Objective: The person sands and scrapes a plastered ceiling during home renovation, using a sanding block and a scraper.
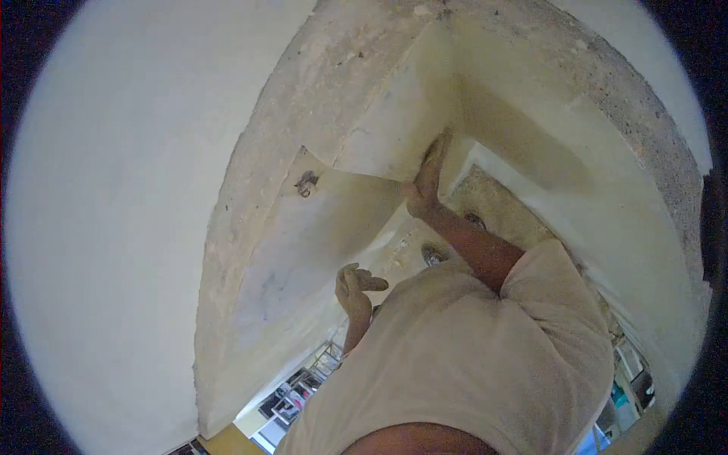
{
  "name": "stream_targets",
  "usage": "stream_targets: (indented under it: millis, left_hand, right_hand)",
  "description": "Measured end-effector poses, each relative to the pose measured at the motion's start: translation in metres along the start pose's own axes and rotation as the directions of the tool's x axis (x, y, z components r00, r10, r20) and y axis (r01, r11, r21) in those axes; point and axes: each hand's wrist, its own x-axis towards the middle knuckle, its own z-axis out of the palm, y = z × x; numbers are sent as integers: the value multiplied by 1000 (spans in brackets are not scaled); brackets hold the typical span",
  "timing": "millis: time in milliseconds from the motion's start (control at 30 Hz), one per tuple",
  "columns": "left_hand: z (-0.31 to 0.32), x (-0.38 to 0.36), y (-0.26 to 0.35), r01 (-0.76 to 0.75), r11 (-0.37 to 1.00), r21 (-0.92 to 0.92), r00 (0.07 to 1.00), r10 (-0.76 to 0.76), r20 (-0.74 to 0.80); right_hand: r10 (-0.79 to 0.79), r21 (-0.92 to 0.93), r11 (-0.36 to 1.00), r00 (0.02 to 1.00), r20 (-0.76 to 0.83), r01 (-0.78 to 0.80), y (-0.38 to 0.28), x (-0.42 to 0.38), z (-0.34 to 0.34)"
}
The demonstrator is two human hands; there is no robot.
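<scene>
My right hand [431, 174] reaches up to the inner corner of the wall, its fingers stretched out against the lower edge of a pale marbled tile [394, 114]. A dark smear or shadow lies along those fingers, and whether anything thin is under them is hidden. Lower and to the left, my left hand [359, 290] hangs in the air near another pale tile [303, 243]. Its fingers are apart and slightly curled, coated with greyish dust, and hold nothing visible.
A hole with a pipe fitting [306, 184] opens in the left tiled wall. Rough plaster [250, 174] borders the tiles, with a smooth white wall [114, 212] beyond. Near the brown rough floor [493, 197] are two dark round things [433, 255]. Shelves [292, 394] show at lower left.
</scene>
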Motion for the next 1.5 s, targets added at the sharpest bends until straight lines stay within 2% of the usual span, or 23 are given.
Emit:
stream_targets:
  millis: [33,67,133,200,233,267,333,400,500,533,600,733,833,933,1000,1033,1067,1133,1200,1333,1400,1433,1500]
  left_hand:
    - [5,-1,5,35,999,-24,999,-35,-10]
    - [8,0,8,67,997,-49,997,-68,-18]
    - [5,0,7,21,999,-48,1000,-22,-10]
    - [0,-3,4,-12,999,-49,1000,12,-2]
    - [-2,-2,2,-1,998,-67,1000,0,-17]
    - [-3,-3,1,9,996,-87,999,-12,-30]
    - [-6,-8,3,30,995,-93,998,-35,-44]
    - [-5,-6,0,65,993,-99,995,-72,-71]
    - [-6,-6,0,13,995,-96,1000,-13,-1]
    - [-7,-6,0,16,994,-108,1000,-18,-15]
    - [-7,-6,-1,-12,990,-143,1000,12,-5]
    - [-12,-11,-6,48,953,-298,998,-60,-34]
    - [-15,-9,-18,-7,955,-297,999,-3,-32]
    - [-24,-9,-26,25,923,-384,1000,-15,28]
    - [-31,-4,-47,-68,961,-267,998,68,-8]
    - [-36,-6,-42,-74,956,-282,997,74,-12]
    - [-39,-8,-36,-26,951,-307,1000,27,-1]
    - [-47,-17,-33,35,942,-333,999,-31,18]
    - [-56,-19,-31,7,942,-335,999,9,48]
    - [-66,-21,-51,-13,934,-358,995,46,84]
    - [-67,-25,-47,80,937,-339,996,-58,74]
    - [-70,-26,-46,84,935,-345,995,-58,85]
    - [-76,-28,-48,98,924,-370,989,-50,138]
  right_hand:
    - [-9,2,1000,1000,5,9,0,-2,2]
    - [184,80,981,972,-145,-174,2,-3,5]
    - [383,187,921,885,-265,-342,4,3,7]
    - [725,639,626,635,-267,-447,20,29,-10]
    - [723,633,630,638,-265,-450,38,28,-21]
    - [763,773,440,645,-53,-457,64,19,-33]
    - [724,858,226,668,169,-462,51,32,-21]
    - [569,348,806,787,-237,-479,-41,50,18]
    - [516,315,848,803,-299,-427,-19,48,14]
    - [517,310,846,808,-281,-433,0,44,4]
    - [702,738,460,711,39,-494,37,44,-26]
    - [817,720,366,574,55,-589,24,56,-35]
    - [839,598,446,544,-20,-666,19,54,-40]
    - [862,306,505,456,-220,-807,-12,36,-34]
    - [824,112,500,432,-366,-859,-30,39,-18]
    - [819,102,511,448,-360,-853,-43,46,-7]
    - [558,-110,785,773,-303,-610,-57,54,2]
    - [212,-291,923,963,-164,-253,-91,67,17]
    - [461,32,883,851,-251,-469,-118,89,37]
    - [552,-10,812,773,-314,-584,-116,69,44]
    - [290,-207,915,921,-260,-346,-172,60,72]
    - [280,-216,916,923,-264,-339,-180,69,76]
    - [-18,-307,952,990,-137,-25,-182,90,82]
